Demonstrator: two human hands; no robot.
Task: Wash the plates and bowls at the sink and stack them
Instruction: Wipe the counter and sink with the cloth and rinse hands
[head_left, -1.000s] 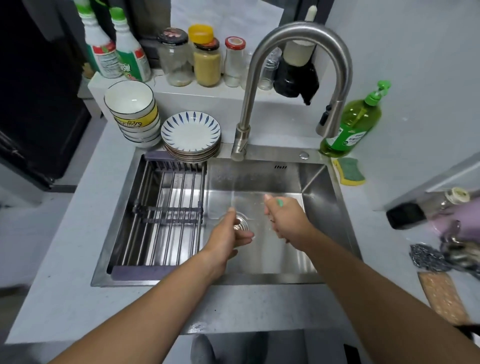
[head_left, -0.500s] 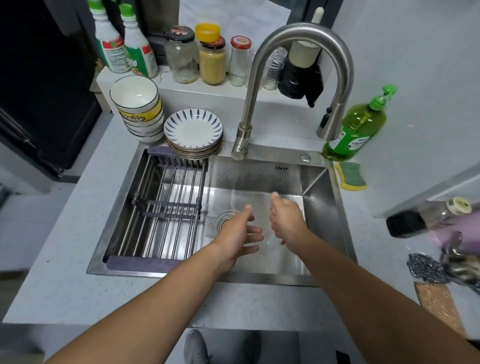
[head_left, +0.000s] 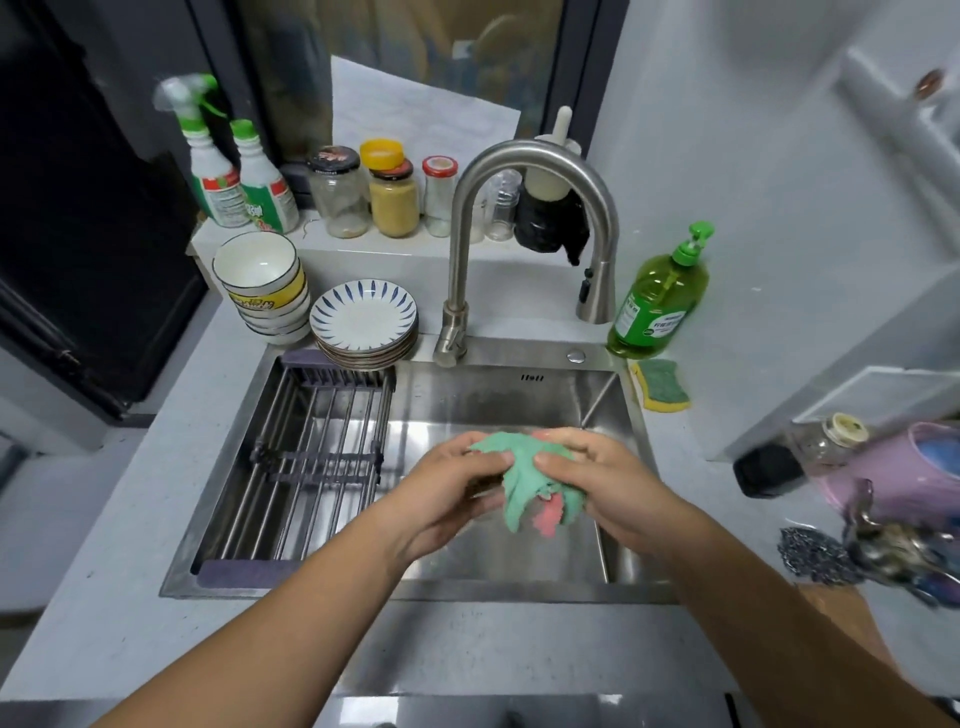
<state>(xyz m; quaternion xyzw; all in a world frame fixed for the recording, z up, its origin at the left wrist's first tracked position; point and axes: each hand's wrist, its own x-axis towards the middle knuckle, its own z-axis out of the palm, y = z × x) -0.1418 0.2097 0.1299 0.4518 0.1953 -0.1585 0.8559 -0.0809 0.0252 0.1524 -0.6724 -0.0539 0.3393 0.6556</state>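
Over the steel sink, my left hand and my right hand together hold a green and pink cloth, pinching it between thumbs and fingers. Part of the cloth hangs down below my hands. A stack of white bowls, one with a yellow band, stands at the back left of the counter. Next to it on the sink's rim sits a stack of plates with blue radiating marks. The faucet arches above the basin; no water stream shows.
A metal drying rack fills the sink's left half. Green dish soap bottle and a yellow-green sponge sit at the right rim. Jars and spray bottles line the back ledge. A steel scourer and a purple container lie at the right.
My hands, apart and low in the basin before, have come up and now hold the green and pink cloth spread between them. The view has tilted up.
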